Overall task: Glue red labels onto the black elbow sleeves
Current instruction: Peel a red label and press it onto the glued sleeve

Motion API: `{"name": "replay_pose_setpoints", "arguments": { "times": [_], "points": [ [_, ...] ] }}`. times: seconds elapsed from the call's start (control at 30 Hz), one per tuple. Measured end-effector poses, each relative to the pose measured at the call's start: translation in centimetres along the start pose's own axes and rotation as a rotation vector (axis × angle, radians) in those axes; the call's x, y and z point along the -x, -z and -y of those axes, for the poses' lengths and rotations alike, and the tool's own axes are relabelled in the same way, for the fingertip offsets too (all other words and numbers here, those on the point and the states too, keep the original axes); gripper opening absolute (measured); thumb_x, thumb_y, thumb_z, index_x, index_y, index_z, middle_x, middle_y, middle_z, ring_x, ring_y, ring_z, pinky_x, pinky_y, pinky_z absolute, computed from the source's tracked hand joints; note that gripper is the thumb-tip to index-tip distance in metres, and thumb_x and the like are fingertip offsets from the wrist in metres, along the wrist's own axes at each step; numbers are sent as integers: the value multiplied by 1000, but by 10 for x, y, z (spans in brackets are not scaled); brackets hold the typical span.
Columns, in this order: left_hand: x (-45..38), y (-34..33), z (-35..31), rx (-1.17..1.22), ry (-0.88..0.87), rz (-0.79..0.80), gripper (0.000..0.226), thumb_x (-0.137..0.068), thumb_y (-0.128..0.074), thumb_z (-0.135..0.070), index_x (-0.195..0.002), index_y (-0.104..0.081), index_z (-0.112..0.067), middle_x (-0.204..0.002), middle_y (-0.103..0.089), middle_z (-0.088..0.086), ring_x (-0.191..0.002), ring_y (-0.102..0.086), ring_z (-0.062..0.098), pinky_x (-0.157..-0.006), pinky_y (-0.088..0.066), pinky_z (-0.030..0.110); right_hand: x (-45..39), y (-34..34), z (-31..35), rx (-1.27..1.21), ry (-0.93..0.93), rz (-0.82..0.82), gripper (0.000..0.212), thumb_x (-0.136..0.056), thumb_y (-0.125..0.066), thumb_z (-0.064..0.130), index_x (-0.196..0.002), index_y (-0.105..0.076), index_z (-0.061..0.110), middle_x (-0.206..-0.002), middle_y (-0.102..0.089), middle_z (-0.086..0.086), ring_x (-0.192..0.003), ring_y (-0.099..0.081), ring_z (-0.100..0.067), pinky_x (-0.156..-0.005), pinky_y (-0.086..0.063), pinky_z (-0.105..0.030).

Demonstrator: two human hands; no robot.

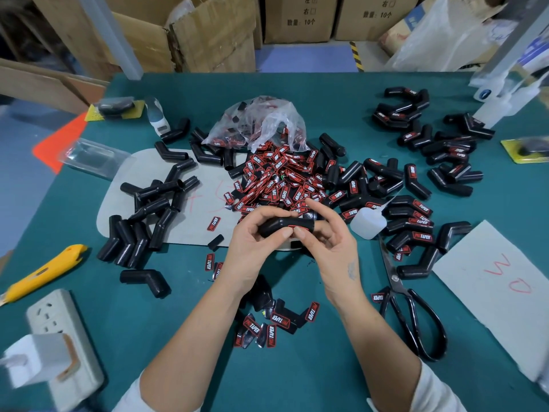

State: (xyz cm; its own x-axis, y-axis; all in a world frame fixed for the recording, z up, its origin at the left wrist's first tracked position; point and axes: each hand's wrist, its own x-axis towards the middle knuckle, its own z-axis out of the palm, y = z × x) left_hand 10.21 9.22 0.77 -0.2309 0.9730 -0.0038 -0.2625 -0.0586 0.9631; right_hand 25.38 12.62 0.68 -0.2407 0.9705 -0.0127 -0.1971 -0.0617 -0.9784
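Black elbow sleeve (285,226) lies crosswise, gripped by left hand (252,242) and right hand (326,242).

Sleeve-and-label-strewn green table (297,367)

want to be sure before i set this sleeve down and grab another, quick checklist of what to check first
1. Held sleeve gripped by both hands, left hand and right hand: ok.
2. Red label on it, under the thumbs: ok.
3. Label fully bonded: cannot tell.
4. Glue bottle close by the right hand: ok.
5. Label pile stocked: ok.
6. Unlabelled sleeves remaining on the left: ok.
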Motion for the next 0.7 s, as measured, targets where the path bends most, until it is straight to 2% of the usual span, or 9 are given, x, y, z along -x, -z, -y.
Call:
{"name": "replay_pose_setpoints", "arguments": {
  "times": [0.13,0.33,0.53,0.7],
  "points": [
    [0,1,2,7,11,11,23,-86,-79,-20,-107,-76,-29,-119,-76,10,-113,-72,25,-93,-58,33,0,0,-2,10,-4,-5,49,-86,-80,29,-132,-68,42,-97,-80,-4,-97,-72,-17,-97,-54,-38],
    [0,2,1,18,20,11,23,-86,-80,-19,-107,-76,-27,-116,-76,9,-111,-72,23,-90,-58,28,0,1,-2,24,-13,7,52,-89,-79,27,-137,-65,43,-96,-79,-4,-98,-71,-17,-100,-52,-44],
    [-1,3,0,40,24,17,24,-87,-80,-19,-110,-75,-23,-114,-76,10,-110,-72,25,-88,-58,29,0,2,-3,34,-21,16,55,-91,-78,25,-140,-62,44,-93,-76,-6,-96,-69,-20,-104,-50,-59],
    [-1,4,0,38,40,14,25,-86,-81,-22,-109,-75,-23,-115,-75,12,-111,-71,29,-91,-58,33,0,2,-3,16,-6,29,55,-93,-75,22,-140,-62,48,-96,-70,-24,-94,-66,-23,-100,-51,-55]
  ]
}}
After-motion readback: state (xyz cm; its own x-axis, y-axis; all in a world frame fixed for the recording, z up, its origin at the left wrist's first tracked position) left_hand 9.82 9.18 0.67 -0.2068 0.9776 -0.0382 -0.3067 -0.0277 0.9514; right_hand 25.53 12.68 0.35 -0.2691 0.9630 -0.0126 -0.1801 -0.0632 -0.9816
